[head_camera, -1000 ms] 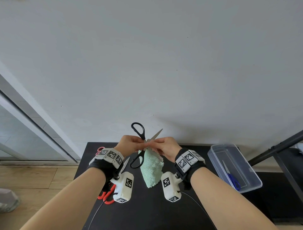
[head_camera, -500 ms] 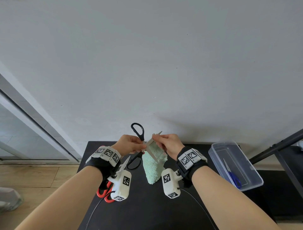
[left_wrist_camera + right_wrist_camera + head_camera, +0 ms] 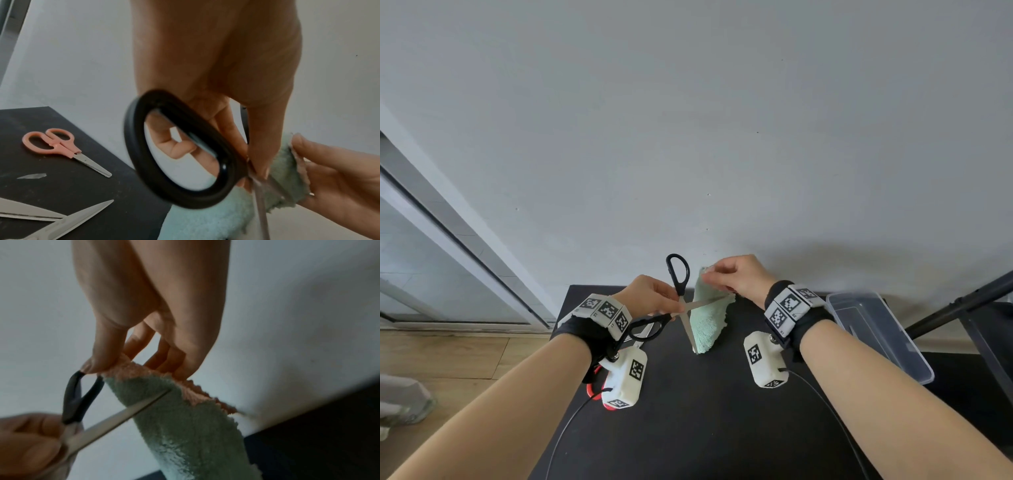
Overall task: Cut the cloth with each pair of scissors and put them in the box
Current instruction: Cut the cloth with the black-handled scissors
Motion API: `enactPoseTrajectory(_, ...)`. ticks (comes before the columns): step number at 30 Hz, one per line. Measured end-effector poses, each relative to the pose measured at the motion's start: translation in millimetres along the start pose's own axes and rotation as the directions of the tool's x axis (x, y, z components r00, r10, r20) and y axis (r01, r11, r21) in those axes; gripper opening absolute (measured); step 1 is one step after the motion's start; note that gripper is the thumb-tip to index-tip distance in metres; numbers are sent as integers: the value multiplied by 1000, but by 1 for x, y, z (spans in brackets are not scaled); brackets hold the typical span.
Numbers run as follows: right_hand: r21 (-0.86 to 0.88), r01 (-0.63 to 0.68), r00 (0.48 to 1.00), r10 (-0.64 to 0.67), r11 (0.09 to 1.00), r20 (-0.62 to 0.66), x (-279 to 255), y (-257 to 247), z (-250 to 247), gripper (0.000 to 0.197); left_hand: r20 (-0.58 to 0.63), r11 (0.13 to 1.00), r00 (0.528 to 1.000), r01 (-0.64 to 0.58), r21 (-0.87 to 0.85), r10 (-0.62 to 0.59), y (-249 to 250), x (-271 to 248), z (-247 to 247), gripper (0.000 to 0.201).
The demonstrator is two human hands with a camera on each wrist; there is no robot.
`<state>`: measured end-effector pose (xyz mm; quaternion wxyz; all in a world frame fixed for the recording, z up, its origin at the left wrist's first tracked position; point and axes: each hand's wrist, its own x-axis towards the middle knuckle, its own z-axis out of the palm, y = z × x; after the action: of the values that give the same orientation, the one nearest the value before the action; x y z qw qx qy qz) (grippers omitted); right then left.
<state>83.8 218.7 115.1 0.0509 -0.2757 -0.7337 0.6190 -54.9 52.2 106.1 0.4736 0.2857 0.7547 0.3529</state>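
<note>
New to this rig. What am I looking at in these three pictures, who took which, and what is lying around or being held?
No machine: a person works bare-handed, wearing white cameras strapped to both wrists. The wide picture comes from a head camera; the close ones look along each hand. The left hand grips the black-handled scissors near the pivot, blades open across the green cloth, which the right hand pinches by its top edge. On the black table lie pink scissors and another open pair. The clear box stands at the right.
</note>
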Motion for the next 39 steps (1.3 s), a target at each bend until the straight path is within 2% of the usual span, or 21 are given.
enactPoseTrajectory(2,-117,13,997,-4,993,79,1,-2,5,8,7,1000,1000,-18,10,18,4,-1,1,11)
enactPoseTrajectory(6,-215,-4,981,45,977,186,1,-5,9,10,-15,997,999,-45,65,46,11,-1,3,15)
enactPoseTrajectory(7,-219,-29,981,70,975,183,2,-5,10,15,-20,996,999,-45,77,46,11,-1,3,15)
enactPoseTrajectory(10,-230,-93,985,124,969,121,4,-4,10,48,-30,995,999,-41,92,44,10,0,4,16)
enactPoseTrajectory(11,-248,-90,982,127,965,137,5,-2,10,46,-34,995,998,-41,88,44,9,1,4,15)
enactPoseTrajectory(13,-274,-72,974,126,959,186,2,-3,9,18,-40,996,998,-52,79,55,9,1,5,15)
enactPoseTrajectory(14,-275,-66,970,126,959,207,0,-4,8,11,-41,995,997,-61,79,64,10,1,5,14)
enactPoseTrajectory(19,-362,-25,966,116,932,233,3,-5,12,24,-39,991,995,-83,104,88,11,1,6,10)
enactPoseTrajectory(28,-479,54,960,86,876,266,4,-10,9,22,-69,991,990,-114,67,119,14,-2,6,9)
enactPoseTrajectory(39,-481,10,974,100,877,203,-3,2,-20,20,-77,992,993,-86,91,93,11,0,1,5)
